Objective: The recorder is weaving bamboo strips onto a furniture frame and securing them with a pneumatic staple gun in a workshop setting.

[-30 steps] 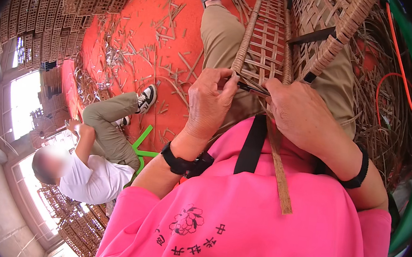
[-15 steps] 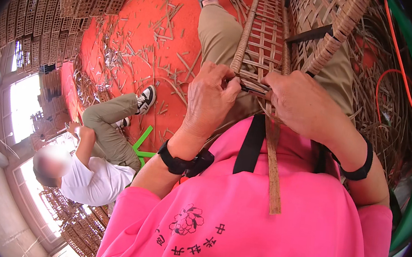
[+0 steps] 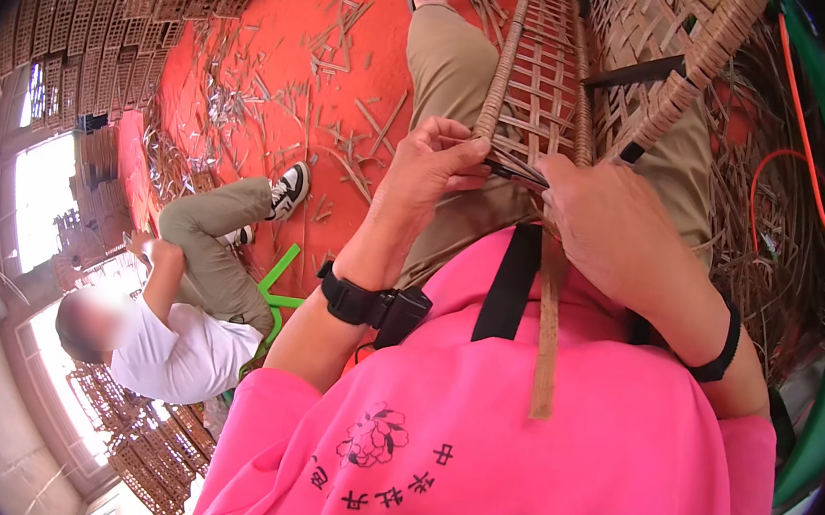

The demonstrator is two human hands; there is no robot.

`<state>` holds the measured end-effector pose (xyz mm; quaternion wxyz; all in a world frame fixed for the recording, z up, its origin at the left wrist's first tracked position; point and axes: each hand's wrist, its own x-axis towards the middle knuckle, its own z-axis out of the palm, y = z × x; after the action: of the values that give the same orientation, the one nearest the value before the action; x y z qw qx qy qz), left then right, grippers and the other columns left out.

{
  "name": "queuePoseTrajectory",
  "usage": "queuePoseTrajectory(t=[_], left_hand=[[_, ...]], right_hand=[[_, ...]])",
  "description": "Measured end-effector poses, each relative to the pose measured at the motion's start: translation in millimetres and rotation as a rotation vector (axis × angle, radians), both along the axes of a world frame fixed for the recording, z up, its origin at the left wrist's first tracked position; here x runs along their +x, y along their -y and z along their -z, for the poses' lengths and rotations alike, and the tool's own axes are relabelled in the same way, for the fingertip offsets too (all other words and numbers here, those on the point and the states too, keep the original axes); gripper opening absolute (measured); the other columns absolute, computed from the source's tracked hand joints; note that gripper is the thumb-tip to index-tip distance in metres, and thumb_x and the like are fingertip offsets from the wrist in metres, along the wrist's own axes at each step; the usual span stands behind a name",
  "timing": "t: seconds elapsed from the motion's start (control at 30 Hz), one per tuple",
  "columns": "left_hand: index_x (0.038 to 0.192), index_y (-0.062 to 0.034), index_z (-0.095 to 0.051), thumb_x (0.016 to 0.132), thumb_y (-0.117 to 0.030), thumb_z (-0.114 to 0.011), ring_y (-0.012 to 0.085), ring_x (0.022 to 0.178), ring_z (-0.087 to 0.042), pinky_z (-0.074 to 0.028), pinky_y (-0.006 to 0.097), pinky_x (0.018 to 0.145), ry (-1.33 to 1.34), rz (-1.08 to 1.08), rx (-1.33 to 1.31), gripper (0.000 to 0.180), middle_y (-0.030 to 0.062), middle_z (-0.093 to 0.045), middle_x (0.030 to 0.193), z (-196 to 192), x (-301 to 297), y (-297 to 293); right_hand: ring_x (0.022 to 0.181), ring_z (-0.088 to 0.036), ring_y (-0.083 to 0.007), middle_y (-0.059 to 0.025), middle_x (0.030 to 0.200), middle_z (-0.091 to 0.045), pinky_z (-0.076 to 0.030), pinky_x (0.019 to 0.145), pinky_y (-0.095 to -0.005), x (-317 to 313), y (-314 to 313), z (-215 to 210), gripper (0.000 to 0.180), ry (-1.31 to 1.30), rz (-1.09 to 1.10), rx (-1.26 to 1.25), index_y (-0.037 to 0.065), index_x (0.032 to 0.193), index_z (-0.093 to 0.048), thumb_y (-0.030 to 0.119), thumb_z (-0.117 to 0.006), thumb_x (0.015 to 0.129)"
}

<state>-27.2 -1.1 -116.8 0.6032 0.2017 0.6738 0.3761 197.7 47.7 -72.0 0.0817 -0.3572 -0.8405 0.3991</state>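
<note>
A narrow woven cane panel (image 3: 542,75) with wrapped side rails leans over my lap, its near end toward me. My left hand (image 3: 429,166) is closed, thumb and forefinger pinching that panel's near left corner by a dark crossbar. My right hand (image 3: 627,225) is closed at the right part of the same end, with its fingertips on the thin strips there; its fingers are partly hidden. From beneath it a flat cane strip (image 3: 547,342) hangs down over my pink shirt. A wider woven panel (image 3: 636,40) with a thick wrapped edge joins at the right.
Cane scraps (image 3: 345,39) litter the red floor. A heap of loose strips (image 3: 777,236) lies at the right, near an orange cord (image 3: 799,117). At the left a person in a white shirt (image 3: 187,349) sits by a green stool (image 3: 279,279). Stacked woven panels (image 3: 86,12) stand behind.
My left thumb and fingers have straightened somewhat and shifted slightly up at the corner. My right hand has turned a little, knuckles more forward. The view has shifted slightly.
</note>
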Motion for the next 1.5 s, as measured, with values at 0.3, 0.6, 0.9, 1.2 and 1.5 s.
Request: queuePoseTrajectory(t=[0.3,0.6,0.9,1.2,1.5], left_hand=[[0.120,-0.0028,-0.057,0.090,-0.020,-0.069,0.0138,0.087,-0.063,-0.053,0.030,0.079,-0.088,0.141,0.212,0.037,0.0038,-0.061,0.096,12,-9,3],[0.116,-0.0033,-0.061,0.074,-0.004,-0.076,0.0169,0.085,-0.061,-0.050,0.027,0.076,-0.543,0.567,0.662,0.045,0.0064,-0.061,0.093,12,-24,2],[0.118,-0.0031,-0.063,0.075,-0.007,-0.076,0.0162,0.077,-0.058,-0.046,0.030,0.068,-0.457,0.685,0.674,0.045,0.0061,-0.058,0.087,23,-39,-6],[0.116,-0.0014,-0.055,0.084,-0.007,-0.067,0.0099,0.078,-0.059,-0.051,0.024,0.069,-0.033,0.316,0.277,0.035,0.0026,-0.059,0.089,7,-16,-6],[0.112,-0.0018,-0.053,0.086,-0.008,-0.060,0.0088,0.071,-0.056,-0.049,0.023,0.064,-0.185,0.235,0.267,0.027,0.0018,-0.056,0.085,10,0,-4]], right_hand=[[0.066,-0.060,-0.0387,-0.0211,0.070,-0.061,-0.046,0.060,-0.0456,28,7,-28,0.016,0.075,0.039,-0.032,0.000,0.101,-0.058,0.006,-0.053,0.087],[0.055,-0.045,-0.0023,-0.0009,0.075,-0.058,-0.035,0.048,-0.0172,89,23,-40,0.032,-0.313,0.656,-0.345,-0.001,0.126,-0.057,0.012,-0.051,0.097],[0.061,-0.047,-0.0039,-0.0011,0.084,-0.060,-0.039,0.053,-0.0188,138,16,-36,0.040,-0.427,1.326,0.046,0.001,0.133,-0.053,0.019,-0.054,0.097],[0.081,-0.066,-0.0271,-0.0191,0.099,-0.068,-0.051,0.073,-0.0383,274,-54,14,0.043,0.168,1.395,0.566,-0.004,0.121,-0.058,0.022,-0.063,0.087],[0.099,-0.062,-0.0390,-0.0226,0.108,-0.063,-0.048,0.088,-0.0478,319,-119,31,0.041,0.847,1.370,0.521,-0.005,0.114,-0.057,0.018,-0.063,0.080]])
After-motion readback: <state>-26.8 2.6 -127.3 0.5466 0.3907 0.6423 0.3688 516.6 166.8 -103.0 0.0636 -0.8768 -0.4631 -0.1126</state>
